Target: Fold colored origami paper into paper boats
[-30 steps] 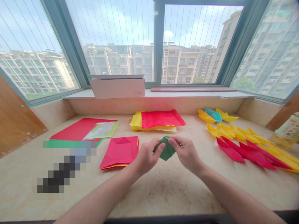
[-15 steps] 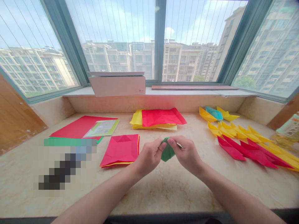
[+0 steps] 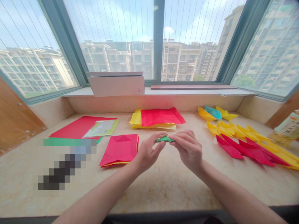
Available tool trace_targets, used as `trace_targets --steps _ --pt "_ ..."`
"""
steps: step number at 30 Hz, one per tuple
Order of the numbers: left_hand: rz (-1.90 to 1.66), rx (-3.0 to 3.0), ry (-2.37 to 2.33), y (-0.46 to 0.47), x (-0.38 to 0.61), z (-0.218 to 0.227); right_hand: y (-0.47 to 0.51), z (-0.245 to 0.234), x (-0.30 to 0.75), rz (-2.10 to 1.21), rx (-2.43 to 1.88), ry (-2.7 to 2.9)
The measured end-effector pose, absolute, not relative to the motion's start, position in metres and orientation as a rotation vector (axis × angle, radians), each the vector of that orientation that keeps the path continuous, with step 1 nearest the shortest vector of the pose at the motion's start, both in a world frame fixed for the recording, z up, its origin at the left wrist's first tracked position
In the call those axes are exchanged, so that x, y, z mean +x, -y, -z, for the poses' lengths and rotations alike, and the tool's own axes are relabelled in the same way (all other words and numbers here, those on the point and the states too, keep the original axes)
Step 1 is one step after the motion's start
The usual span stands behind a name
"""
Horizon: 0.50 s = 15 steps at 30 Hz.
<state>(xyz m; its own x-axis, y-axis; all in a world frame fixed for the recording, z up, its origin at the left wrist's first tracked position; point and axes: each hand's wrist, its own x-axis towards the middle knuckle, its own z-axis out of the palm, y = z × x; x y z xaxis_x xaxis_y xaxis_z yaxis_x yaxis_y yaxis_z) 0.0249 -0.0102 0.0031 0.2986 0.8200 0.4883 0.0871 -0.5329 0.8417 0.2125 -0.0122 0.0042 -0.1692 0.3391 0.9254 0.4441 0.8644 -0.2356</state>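
Observation:
A small piece of folded green paper [image 3: 165, 139] is held between both hands above the middle of the counter. My left hand [image 3: 149, 151] grips its left end between thumb and fingers. At the right end, the fingers of my right hand [image 3: 189, 148] pinch it. The paper shows nearly edge-on, so most of its folds are hidden. Just left of my left hand lies a stack of creased red and yellow paper [image 3: 120, 149]. To the right of my right hand sit several red paper boats [image 3: 249, 151] and yellow paper boats [image 3: 235, 129].
Behind the hands lie creased red and yellow sheets [image 3: 161, 117]. At left are a flat red sheet [image 3: 70, 127], a clear packet [image 3: 101, 128] and a pixelated object [image 3: 63, 168]. A white box [image 3: 116, 85] stands on the sill. A blue paper boat [image 3: 213, 112] sits back right.
The green paper has turned from showing a broad face to lying nearly edge-on. My right hand has rolled and shifted its grip, and my left thumb has moved lower.

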Motion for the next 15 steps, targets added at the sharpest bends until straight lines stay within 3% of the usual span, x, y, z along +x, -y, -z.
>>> trace_targets --steps 6,10,15 --pt "-0.942 1.186 -0.636 0.000 0.025 -0.004 -0.003 0.003 0.225 0.221 -0.508 1.944" --pt "-1.104 1.142 -0.662 -0.004 0.022 -0.006 -0.007 0.010 0.216 -0.015 -0.552 2.050" --pt "-1.127 1.223 -0.722 -0.001 0.020 -0.008 -0.013 0.013 0.208 -0.361 -0.772 1.728"
